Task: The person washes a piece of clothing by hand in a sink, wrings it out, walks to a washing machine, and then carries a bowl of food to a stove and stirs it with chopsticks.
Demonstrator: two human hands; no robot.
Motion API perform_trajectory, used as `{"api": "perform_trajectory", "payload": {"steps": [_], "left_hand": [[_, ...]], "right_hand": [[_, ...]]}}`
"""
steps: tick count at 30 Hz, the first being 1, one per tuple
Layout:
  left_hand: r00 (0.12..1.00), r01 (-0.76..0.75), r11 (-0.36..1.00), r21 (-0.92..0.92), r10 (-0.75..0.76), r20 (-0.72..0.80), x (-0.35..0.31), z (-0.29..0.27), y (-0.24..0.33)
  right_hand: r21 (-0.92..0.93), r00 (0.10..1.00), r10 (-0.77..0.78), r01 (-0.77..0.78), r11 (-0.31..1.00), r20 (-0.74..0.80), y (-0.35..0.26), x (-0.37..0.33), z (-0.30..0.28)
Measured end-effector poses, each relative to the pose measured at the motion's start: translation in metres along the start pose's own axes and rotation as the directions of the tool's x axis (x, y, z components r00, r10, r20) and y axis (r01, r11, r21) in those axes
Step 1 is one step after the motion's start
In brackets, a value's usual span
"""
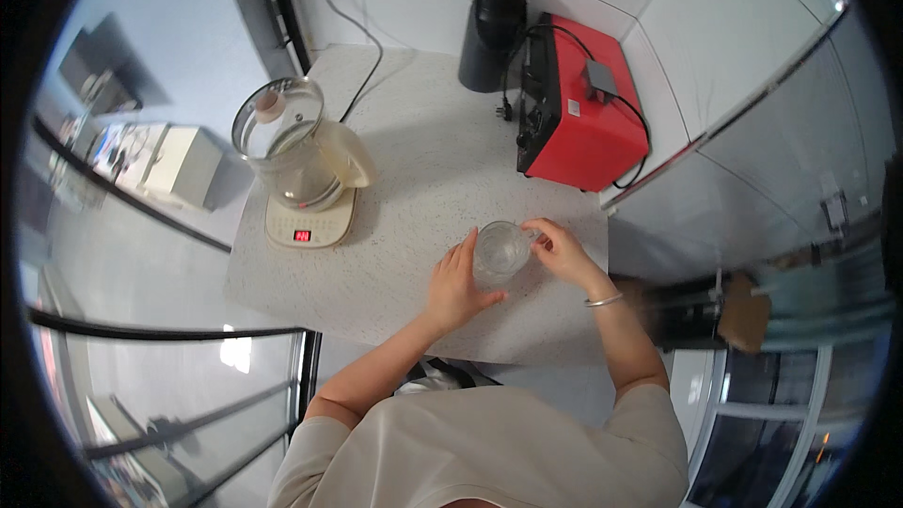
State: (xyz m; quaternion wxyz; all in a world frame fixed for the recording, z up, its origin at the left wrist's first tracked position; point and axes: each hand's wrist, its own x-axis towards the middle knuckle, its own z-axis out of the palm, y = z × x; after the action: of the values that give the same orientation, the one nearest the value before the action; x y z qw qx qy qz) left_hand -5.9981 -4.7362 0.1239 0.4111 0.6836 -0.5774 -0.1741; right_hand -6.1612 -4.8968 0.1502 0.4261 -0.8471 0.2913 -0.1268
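A clear glass mug (502, 250) is near the front right of the pale speckled counter, between my two hands. My left hand (455, 284) cups its left side, with the fingers along the glass and the thumb spread round the near side. The fingers of my right hand (564, 256) are closed on the mug's handle at the right. Whether the mug's base rests on the counter is hard to tell from above. To the left stands a glass electric kettle (306, 169) with a cream handle, on its cream base (310, 227) with a lit red display.
At the back right sits a red box-shaped appliance (588, 132) with a black front; its cable and plug (504, 113) lie by it. Beside it stands a tall black flask (491, 33). A glass panel (781, 160) borders the right, and black metal rails (169, 329) run at the left.
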Motion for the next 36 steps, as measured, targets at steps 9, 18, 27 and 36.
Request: {"api": "perform_trajectory", "payload": {"steps": [9,18,27,36], "left_hand": [[0.961,0.169,0.978,-0.126,-0.192,-0.200,-0.007,0.030,0.017],[0.879,0.176,0.975,-0.137,-0.218,-0.424,-0.102,-0.006,0.056],[0.578,0.370,0.907,-0.201,-0.394,-0.715,-0.308,-0.031,0.131],[0.148,0.533,0.800,-0.274,-0.407,-0.901,-0.582,0.005,0.222]], "right_hand": [[-0.031,0.913,-0.139,0.164,0.986,0.383,0.010,0.021,-0.021],[0.086,0.735,-0.277,0.287,0.954,0.619,-0.052,-0.005,0.012],[0.274,0.295,-0.472,0.522,0.808,0.831,-0.170,-0.097,0.132],[0.450,-0.200,-0.406,0.487,0.749,0.892,-0.271,-0.314,0.297]]}}
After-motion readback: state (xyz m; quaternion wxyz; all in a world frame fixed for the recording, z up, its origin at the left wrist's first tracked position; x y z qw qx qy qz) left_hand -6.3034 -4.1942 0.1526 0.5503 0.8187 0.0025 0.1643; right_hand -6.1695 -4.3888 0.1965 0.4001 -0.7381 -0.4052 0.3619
